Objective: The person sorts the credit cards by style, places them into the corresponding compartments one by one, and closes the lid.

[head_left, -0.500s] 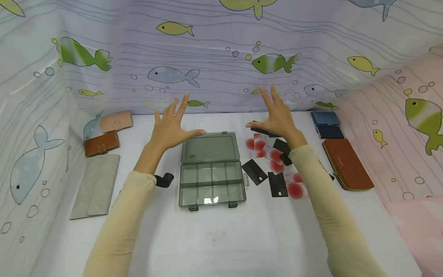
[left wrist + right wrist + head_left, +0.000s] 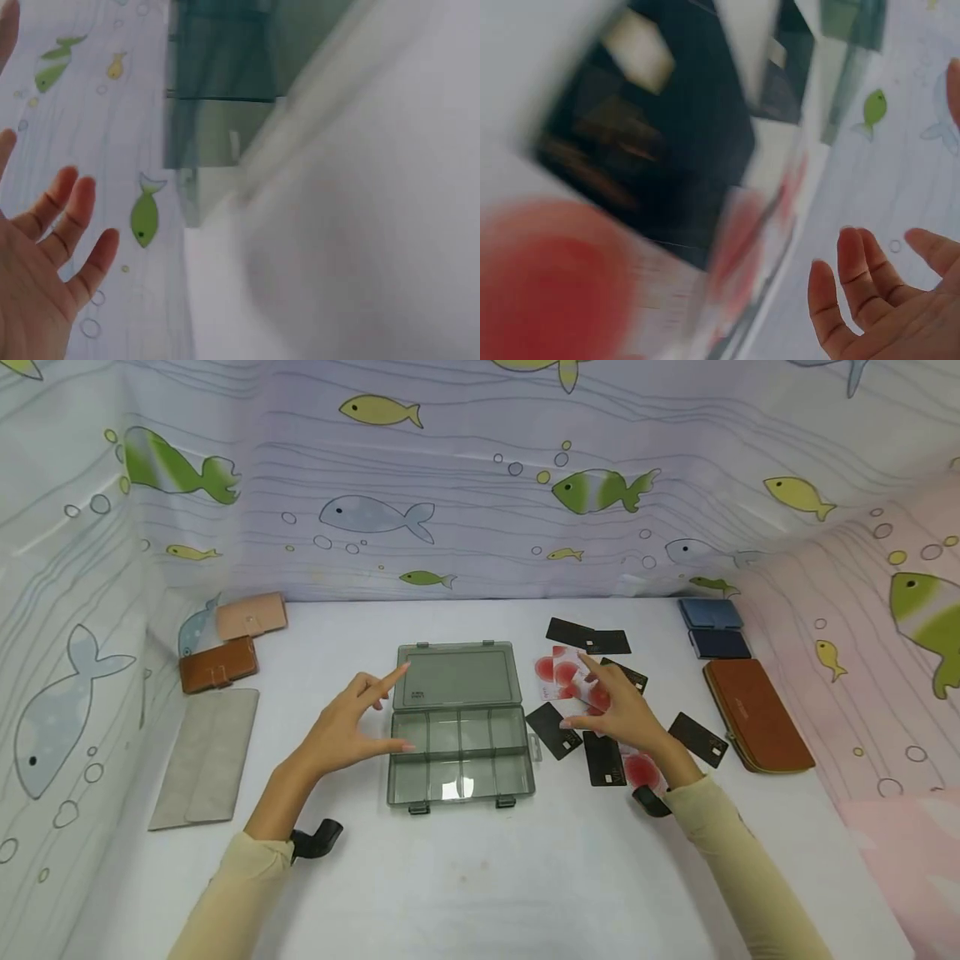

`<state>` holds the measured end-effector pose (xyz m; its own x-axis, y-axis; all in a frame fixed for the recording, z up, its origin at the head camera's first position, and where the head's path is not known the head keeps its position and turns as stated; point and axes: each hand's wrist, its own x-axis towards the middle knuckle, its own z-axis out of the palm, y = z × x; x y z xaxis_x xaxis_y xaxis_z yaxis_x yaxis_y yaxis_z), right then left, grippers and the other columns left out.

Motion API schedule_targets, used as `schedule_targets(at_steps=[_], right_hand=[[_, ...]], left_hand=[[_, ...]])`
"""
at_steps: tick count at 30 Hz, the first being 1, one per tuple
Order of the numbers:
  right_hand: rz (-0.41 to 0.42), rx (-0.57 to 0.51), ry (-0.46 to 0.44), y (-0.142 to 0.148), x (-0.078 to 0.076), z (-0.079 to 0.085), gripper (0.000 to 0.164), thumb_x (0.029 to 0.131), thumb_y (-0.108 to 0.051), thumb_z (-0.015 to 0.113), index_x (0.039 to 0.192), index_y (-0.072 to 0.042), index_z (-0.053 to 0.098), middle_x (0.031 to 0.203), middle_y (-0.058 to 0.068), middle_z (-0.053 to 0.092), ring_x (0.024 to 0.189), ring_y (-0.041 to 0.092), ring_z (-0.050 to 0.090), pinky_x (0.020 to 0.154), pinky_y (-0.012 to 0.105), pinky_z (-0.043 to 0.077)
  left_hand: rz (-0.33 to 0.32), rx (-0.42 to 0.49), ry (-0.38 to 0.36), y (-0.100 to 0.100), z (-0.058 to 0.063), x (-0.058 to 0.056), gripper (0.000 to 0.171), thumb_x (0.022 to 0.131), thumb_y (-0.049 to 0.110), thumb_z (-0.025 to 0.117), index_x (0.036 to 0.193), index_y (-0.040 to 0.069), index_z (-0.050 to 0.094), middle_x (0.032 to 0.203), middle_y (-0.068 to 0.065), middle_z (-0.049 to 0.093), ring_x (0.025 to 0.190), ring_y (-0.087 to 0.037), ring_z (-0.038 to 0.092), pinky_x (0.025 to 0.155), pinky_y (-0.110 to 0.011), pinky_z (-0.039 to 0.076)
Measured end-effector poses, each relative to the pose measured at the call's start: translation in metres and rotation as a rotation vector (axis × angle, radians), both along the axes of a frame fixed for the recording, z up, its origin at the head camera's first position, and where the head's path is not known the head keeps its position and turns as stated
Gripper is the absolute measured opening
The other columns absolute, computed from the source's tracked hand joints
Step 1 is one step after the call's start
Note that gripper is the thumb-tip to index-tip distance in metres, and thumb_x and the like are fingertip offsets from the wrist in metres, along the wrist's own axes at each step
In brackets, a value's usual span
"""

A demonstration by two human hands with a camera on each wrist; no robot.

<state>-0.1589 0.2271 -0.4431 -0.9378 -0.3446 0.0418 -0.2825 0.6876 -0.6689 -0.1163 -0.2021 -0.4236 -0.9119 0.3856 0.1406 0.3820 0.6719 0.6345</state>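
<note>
In the head view my left hand [image 2: 341, 731] hovers by the left side of a grey see-through compartment box [image 2: 455, 697], thumb and forefinger spread apart, holding nothing. The box lies with its lid laid back and its divided compartments toward me. Over the pile of cards my right hand [image 2: 626, 714] is held with fingers parted and nothing in them. Beneath and around it lie black cards [image 2: 604, 760] and white cards with red circles [image 2: 567, 673]. In the right wrist view a black card [image 2: 652, 127] looms close and blurred, apart from the fingers [image 2: 859, 277].
On the left are a pink wallet [image 2: 251, 616], a brown wallet [image 2: 218, 665] and a flat grey pouch [image 2: 206, 758]. To the right lie two blue wallets [image 2: 709, 614] and a brown zip wallet [image 2: 759, 716]. A fish-patterned curtain [image 2: 480, 468] surrounds the table.
Both hands have come down and back toward me from above the far end of the table. Nothing has been picked up; the box and cards lie as before.
</note>
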Motion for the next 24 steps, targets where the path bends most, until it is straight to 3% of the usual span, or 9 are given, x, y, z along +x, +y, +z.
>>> schedule_targets(at_steps=[6,9,11,15,24], right_hand=[[0.005,0.032,-0.041,0.012,0.026,-0.022,0.095,0.072,-0.040,0.089,0.151,-0.015,0.043,0.140,0.018,0.049,0.126,0.038,0.048,0.102,0.064,0.038],[0.003,0.065,-0.070,0.014,0.033,-0.029,0.090,0.072,-0.042,0.088,0.148,-0.014,0.048,0.132,0.014,0.054,0.117,0.033,0.052,0.099,0.057,0.043],[-0.005,0.078,-0.075,0.012,0.036,-0.031,0.087,0.071,-0.043,0.089,0.144,-0.013,0.052,0.116,0.012,0.055,0.100,0.028,0.054,0.086,0.046,0.049],[-0.014,0.110,-0.043,0.007,0.038,-0.034,0.079,0.070,-0.044,0.089,0.135,-0.009,0.060,0.101,0.009,0.054,0.083,0.021,0.050,0.068,0.033,0.043],[-0.095,0.227,0.000,-0.008,0.042,-0.035,0.068,0.068,-0.050,0.088,0.120,-0.009,0.068,0.104,0.010,0.057,0.086,0.021,0.056,0.069,0.036,0.046]], left_hand=[[0.024,0.032,-0.153,-0.012,-0.033,0.023,0.101,0.070,0.042,0.089,0.154,0.041,0.033,0.106,-0.004,0.048,0.088,-0.021,0.045,0.074,-0.036,0.036],[0.031,0.028,-0.180,-0.017,-0.044,0.028,0.099,0.070,0.041,0.089,0.154,0.038,0.036,0.104,-0.003,0.048,0.083,-0.016,0.042,0.071,-0.032,0.036],[0.032,0.022,-0.189,-0.019,-0.048,0.031,0.098,0.070,0.042,0.089,0.153,0.037,0.037,0.101,-0.002,0.048,0.078,-0.014,0.039,0.068,-0.029,0.036],[0.035,0.005,-0.195,-0.022,-0.052,0.032,0.094,0.071,0.043,0.087,0.152,0.038,0.040,0.099,0.000,0.048,0.072,-0.012,0.036,0.063,-0.027,0.034],[0.052,-0.057,-0.204,-0.021,-0.060,0.033,0.091,0.074,0.049,0.084,0.152,0.042,0.037,0.099,0.005,0.047,0.070,-0.010,0.035,0.060,-0.026,0.031]])
